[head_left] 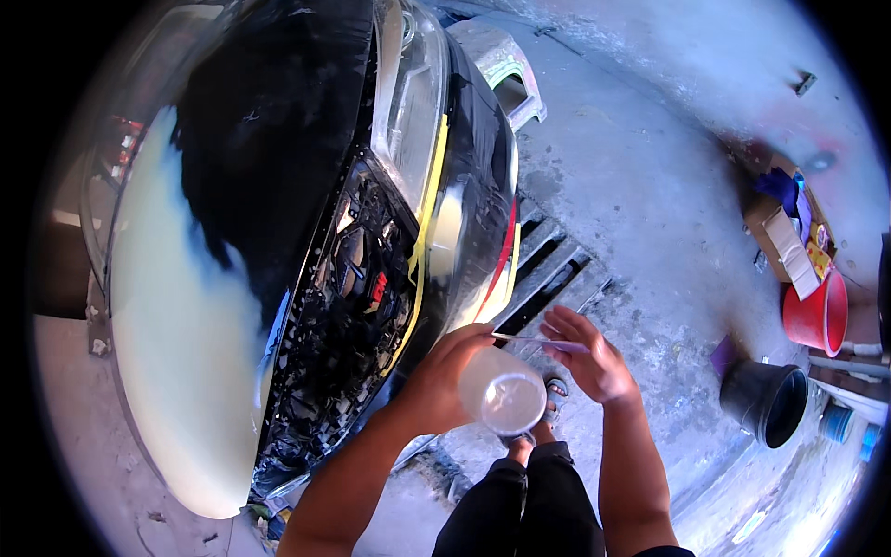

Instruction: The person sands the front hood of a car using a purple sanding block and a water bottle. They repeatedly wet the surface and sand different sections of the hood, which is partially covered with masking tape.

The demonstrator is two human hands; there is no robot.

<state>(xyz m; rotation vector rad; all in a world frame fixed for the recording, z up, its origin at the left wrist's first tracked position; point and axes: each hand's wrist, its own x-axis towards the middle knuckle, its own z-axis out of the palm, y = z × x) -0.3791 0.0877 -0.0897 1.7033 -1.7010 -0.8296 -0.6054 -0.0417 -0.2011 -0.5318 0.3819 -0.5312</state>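
Note:
My left hand (445,371) is closed round a translucent plastic cup (501,399), tilted with its round base showing. A thin, flat strip (534,342) runs from above the cup toward my right hand (594,362). The right fingers are apart and slightly bent beside the strip; I cannot make out whether they touch it. Below the cup are my legs and sandalled feet (555,401). Left of my hands is a car's front end (186,343), with a patchy black and cream panel, a dark grille, yellow tape and red trim.
A metal grate (557,278) lies in the concrete floor beside the car. A worn stool (506,70) stands behind it. To the right are a cardboard box (780,237) of oddments, a red bucket (812,316), a black bucket (756,399) and blue containers (835,425) along the wall.

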